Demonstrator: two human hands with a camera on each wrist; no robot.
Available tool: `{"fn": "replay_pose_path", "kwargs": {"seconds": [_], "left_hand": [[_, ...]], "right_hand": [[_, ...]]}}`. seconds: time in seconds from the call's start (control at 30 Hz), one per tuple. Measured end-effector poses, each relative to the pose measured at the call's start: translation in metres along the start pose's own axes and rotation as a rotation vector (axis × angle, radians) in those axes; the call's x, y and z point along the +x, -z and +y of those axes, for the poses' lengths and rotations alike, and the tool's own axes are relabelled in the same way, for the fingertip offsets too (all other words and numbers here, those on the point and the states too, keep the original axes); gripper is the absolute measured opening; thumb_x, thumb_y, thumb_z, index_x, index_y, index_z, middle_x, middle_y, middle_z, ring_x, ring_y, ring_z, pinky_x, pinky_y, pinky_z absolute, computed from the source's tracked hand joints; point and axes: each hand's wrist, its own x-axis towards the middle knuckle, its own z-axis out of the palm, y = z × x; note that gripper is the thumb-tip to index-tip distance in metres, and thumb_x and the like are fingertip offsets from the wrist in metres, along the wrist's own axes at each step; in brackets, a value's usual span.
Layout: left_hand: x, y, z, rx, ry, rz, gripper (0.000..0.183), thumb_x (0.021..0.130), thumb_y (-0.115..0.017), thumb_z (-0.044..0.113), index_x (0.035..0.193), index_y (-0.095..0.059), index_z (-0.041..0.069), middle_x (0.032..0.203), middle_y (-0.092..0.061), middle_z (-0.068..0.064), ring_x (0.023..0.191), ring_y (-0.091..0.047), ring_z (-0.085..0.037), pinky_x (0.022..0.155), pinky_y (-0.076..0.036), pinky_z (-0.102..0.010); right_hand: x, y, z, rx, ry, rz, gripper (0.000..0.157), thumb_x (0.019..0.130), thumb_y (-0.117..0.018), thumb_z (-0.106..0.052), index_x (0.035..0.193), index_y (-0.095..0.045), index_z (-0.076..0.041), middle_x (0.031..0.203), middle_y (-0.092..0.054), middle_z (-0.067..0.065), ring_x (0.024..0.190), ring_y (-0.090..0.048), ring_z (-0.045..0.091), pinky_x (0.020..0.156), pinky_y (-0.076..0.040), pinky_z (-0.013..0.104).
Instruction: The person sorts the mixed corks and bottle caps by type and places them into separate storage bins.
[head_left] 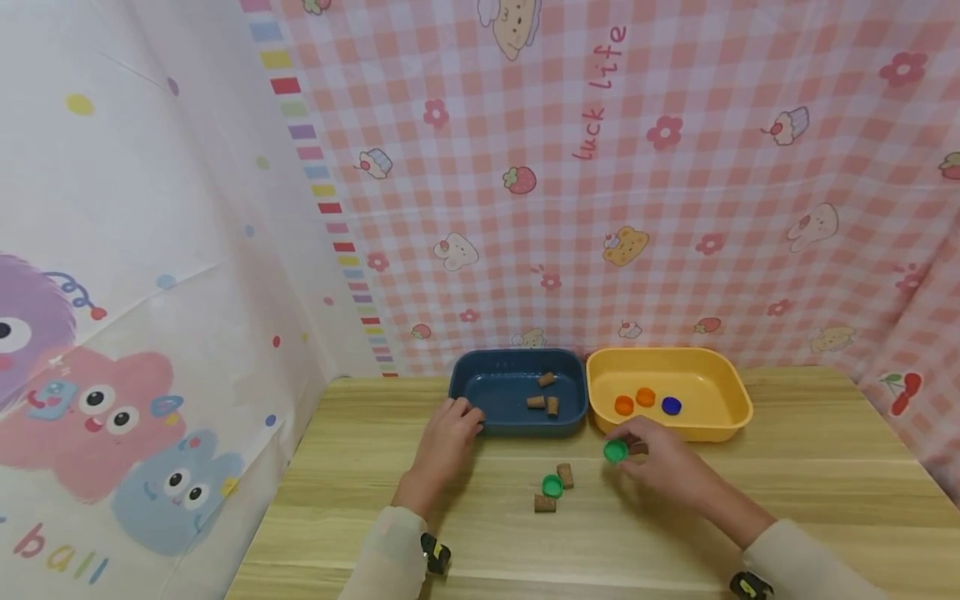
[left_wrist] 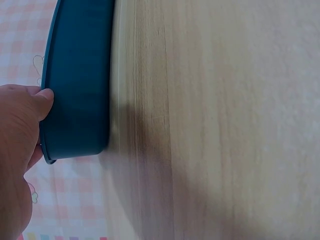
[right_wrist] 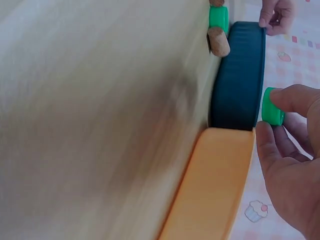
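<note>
My right hand (head_left: 663, 462) pinches a green bottle cap (head_left: 616, 451) between thumb and fingers, in front of the yellow tray (head_left: 731, 421). In the right wrist view the held cap (right_wrist: 273, 106) is raised off the table. At the near left corner of the dark blue tray (head_left: 517, 430), my left hand (head_left: 448, 437) grips the rim; in the left wrist view its thumb (left_wrist: 45, 102) presses the outer side. Three corks (head_left: 536, 402) lie in the blue tray. Two orange caps (head_left: 646, 397) and a blue cap (head_left: 671, 406) lie in the yellow one.
On the wooden table (head_left: 480, 550), a second green cap (head_left: 552, 486) lies between one cork (head_left: 565, 476) and another cork (head_left: 545, 503). The trays stand side by side against a pink checked cloth (head_left: 555, 208). A white printed cloth (head_left: 165, 333) hangs at the left.
</note>
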Motion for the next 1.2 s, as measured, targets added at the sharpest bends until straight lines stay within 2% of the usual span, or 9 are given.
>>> {"fn": "replay_pose_path", "kwargs": {"seconds": [0.27, 0.37, 0.5, 0.6, 0.77, 0.87, 1.0, 1.2], "left_hand": [[0.000, 0.000, 0.001, 0.002, 0.007, 0.025, 0.005, 0.092, -0.077, 0.009, 0.095, -0.073, 0.011, 0.088, -0.062, -0.004, 0.079, -0.054, -0.022, 0.072, -0.049, -0.034], [-0.001, 0.001, 0.001, -0.008, 0.012, 0.004, 0.001, 0.096, -0.073, 0.011, 0.096, -0.074, 0.010, 0.089, -0.062, -0.004, 0.080, -0.054, -0.022, 0.073, -0.049, -0.034], [-0.001, 0.002, 0.001, -0.021, 0.019, -0.022, 0.006, 0.099, -0.070, 0.013, 0.099, -0.074, 0.010, 0.091, -0.062, -0.005, 0.081, -0.054, -0.023, 0.075, -0.049, -0.035], [-0.001, 0.001, 0.000, -0.016, 0.008, 0.001, 0.002, 0.096, -0.073, 0.011, 0.097, -0.074, 0.011, 0.090, -0.062, -0.004, 0.080, -0.053, -0.023, 0.074, -0.049, -0.034], [-0.001, -0.002, -0.001, -0.001, -0.016, 0.042, 0.006, 0.091, -0.078, 0.008, 0.094, -0.073, 0.011, 0.087, -0.061, -0.004, 0.078, -0.053, -0.022, 0.071, -0.048, -0.034], [-0.001, -0.002, -0.001, -0.007, -0.012, 0.023, 0.001, 0.095, -0.074, 0.010, 0.095, -0.073, 0.011, 0.088, -0.061, -0.004, 0.079, -0.054, -0.023, 0.072, -0.048, -0.034], [0.000, 0.000, 0.000, -0.014, 0.001, -0.001, 0.005, 0.098, -0.070, 0.012, 0.097, -0.074, 0.010, 0.090, -0.062, -0.004, 0.081, -0.055, -0.023, 0.074, -0.049, -0.035], [0.000, 0.002, 0.001, -0.018, 0.025, -0.031, 0.004, 0.096, -0.072, 0.011, 0.099, -0.075, 0.010, 0.091, -0.063, -0.004, 0.082, -0.055, -0.022, 0.075, -0.050, -0.035]], "right_hand": [[0.004, 0.016, 0.005, -0.087, 0.095, 0.105, 0.031, 0.084, -0.081, 0.002, 0.112, -0.071, -0.007, 0.107, -0.069, 0.004, 0.099, -0.068, 0.021, 0.088, -0.060, 0.040], [0.007, 0.022, 0.006, -0.111, 0.131, 0.121, 0.033, 0.082, -0.083, 0.001, 0.112, -0.071, -0.005, 0.103, -0.069, 0.004, 0.097, -0.068, 0.022, 0.085, -0.061, 0.039], [0.012, 0.029, 0.006, -0.131, 0.167, 0.137, 0.033, 0.080, -0.085, 0.001, 0.110, -0.071, -0.003, 0.100, -0.069, 0.003, 0.095, -0.068, 0.023, 0.083, -0.061, 0.040], [0.017, 0.034, 0.005, -0.145, 0.161, 0.140, 0.031, 0.081, -0.084, 0.001, 0.109, -0.071, -0.003, 0.101, -0.070, 0.005, 0.095, -0.069, 0.024, 0.083, -0.061, 0.041], [0.023, 0.044, 0.003, -0.177, 0.133, 0.129, 0.029, 0.083, -0.083, 0.000, 0.110, -0.071, -0.004, 0.104, -0.070, 0.008, 0.095, -0.069, 0.024, 0.084, -0.061, 0.043], [0.026, 0.049, 0.003, -0.199, 0.113, 0.119, 0.029, 0.085, -0.082, -0.003, 0.111, -0.071, -0.004, 0.106, -0.070, 0.009, 0.095, -0.069, 0.025, 0.085, -0.061, 0.045], [0.031, 0.055, 0.005, -0.205, 0.081, 0.104, 0.029, 0.086, -0.081, -0.004, 0.112, -0.070, -0.001, 0.108, -0.069, 0.012, 0.097, -0.068, 0.028, 0.085, -0.061, 0.046], [0.038, 0.062, 0.010, -0.184, 0.059, 0.077, 0.028, 0.087, -0.080, -0.003, 0.113, -0.069, 0.001, 0.106, -0.071, 0.013, 0.099, -0.069, 0.029, 0.087, -0.061, 0.047]]}}
